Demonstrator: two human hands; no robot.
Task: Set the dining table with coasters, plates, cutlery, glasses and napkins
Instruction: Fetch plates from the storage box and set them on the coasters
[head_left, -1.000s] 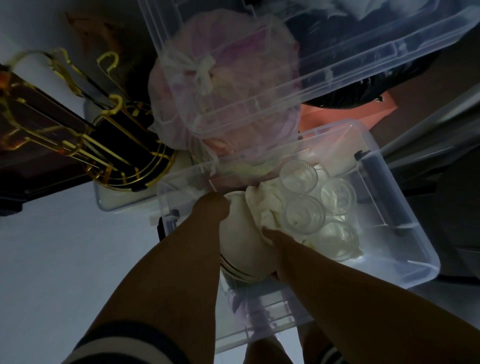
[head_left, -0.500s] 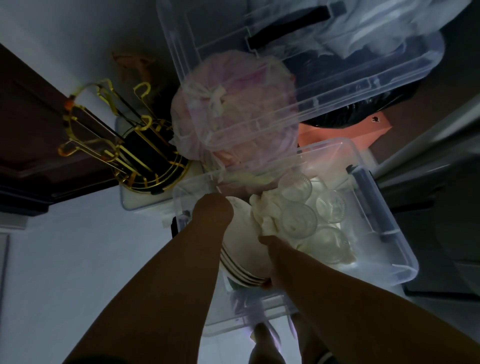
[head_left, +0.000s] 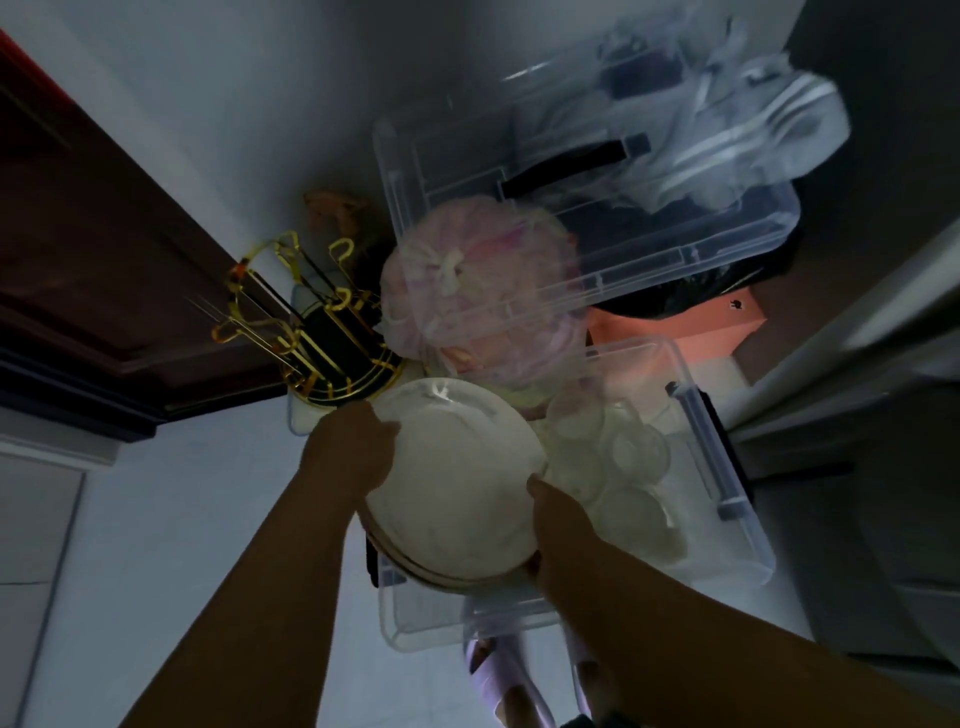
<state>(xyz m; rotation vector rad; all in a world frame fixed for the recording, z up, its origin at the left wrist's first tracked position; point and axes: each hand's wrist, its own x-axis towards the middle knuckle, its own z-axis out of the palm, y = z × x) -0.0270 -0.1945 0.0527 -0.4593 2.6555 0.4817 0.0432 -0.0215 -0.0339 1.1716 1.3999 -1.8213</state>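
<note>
A stack of white plates with gold rims (head_left: 457, 483) is held above a clear plastic bin (head_left: 727, 499) on the floor. My left hand (head_left: 353, 447) grips the stack's left edge and my right hand (head_left: 553, 525) grips its right edge. Several clear glasses (head_left: 623, 457) stand in the bin to the right of the plates, on a pale cloth. The plates' faces tilt toward me.
A gold wire rack (head_left: 311, 332) stands at the left by a dark wooden door (head_left: 93, 249). A tied pink bag (head_left: 467, 296) and a second clear bin (head_left: 597, 218) lie behind. An orange box (head_left: 691, 327) sits at the right. My slippered feet (head_left: 498, 675) are below.
Both hands have lifted the plate stack up out of the bin and tilted it so its top face shows. The view has pulled back from the bin.
</note>
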